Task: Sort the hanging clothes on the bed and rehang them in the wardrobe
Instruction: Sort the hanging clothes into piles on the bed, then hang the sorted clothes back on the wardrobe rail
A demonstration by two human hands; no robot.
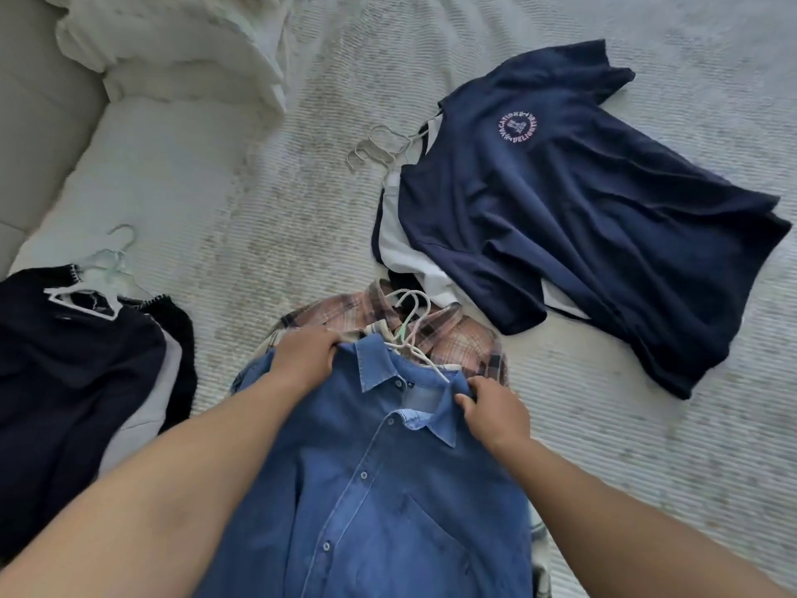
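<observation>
A blue denim shirt (371, 481) on a hanger lies at the near middle of the bed, on top of a pink plaid shirt (470, 343). My left hand (308, 353) grips the denim shirt's left shoulder. My right hand (496, 410) pinches its right shoulder beside the collar. Pale hanger hooks (409, 315) stick out above the collar. To the right lies a navy T-shirt (582, 217) with a round pink logo, over white garments on hangers. At the left edge sits a pile of dark garments (73, 373) with a white hanger (86, 302).
The bed (280, 200) has a light ribbed cover. A crumpled white blanket (181, 49) lies at the top left, next to a pale headboard or wall (30, 135). Wire hanger hooks (379, 153) jut left from the navy pile.
</observation>
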